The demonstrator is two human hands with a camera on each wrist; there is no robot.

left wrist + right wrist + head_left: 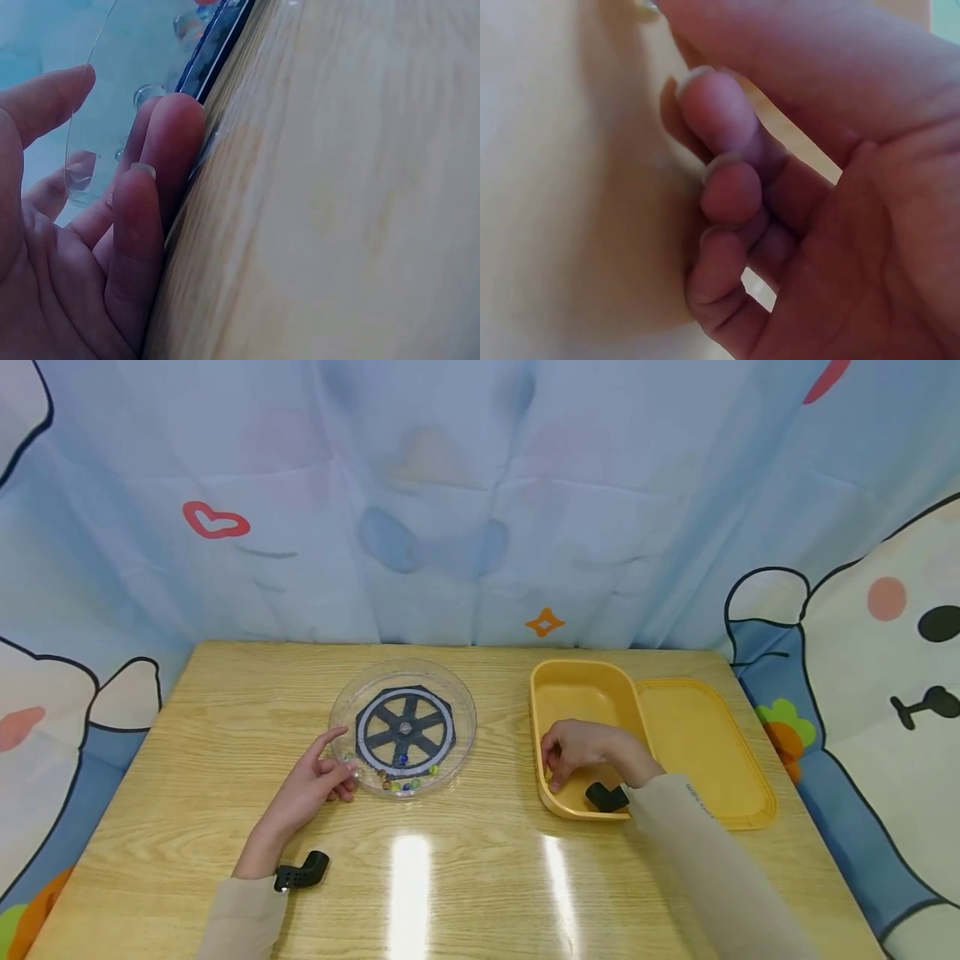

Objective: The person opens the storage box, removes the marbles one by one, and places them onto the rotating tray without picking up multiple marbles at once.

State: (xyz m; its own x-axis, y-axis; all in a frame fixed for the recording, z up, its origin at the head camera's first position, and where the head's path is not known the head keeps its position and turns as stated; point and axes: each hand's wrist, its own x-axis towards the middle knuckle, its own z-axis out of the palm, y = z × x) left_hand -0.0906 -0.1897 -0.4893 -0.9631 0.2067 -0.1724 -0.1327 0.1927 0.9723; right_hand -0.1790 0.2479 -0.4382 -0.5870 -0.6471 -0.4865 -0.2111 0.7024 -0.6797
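Observation:
A round clear plastic dish (467, 727) with a dark wheel-like disc (390, 764) in it lies left of the table's middle. Several glass marbles (406, 787) rest along its near side. My left hand (313, 782) touches the dish's left rim, its index finger stretched along the edge; the other fingers bend loosely against the wall. My right hand (592, 750) reaches down inside a yellow box (588, 689), thumb and index finger low by its left wall. At the thumb a small marble (646, 7) shows at the upper edge of the right wrist view; the remaining fingers curl inward.
A flat yellow lid (701, 752) lies right of the box. All stand on a wooden table (480, 877) with a printed cloth curtain (465, 502) behind its far edge. Black wrist camera mounts (303, 870) sit on both wrists.

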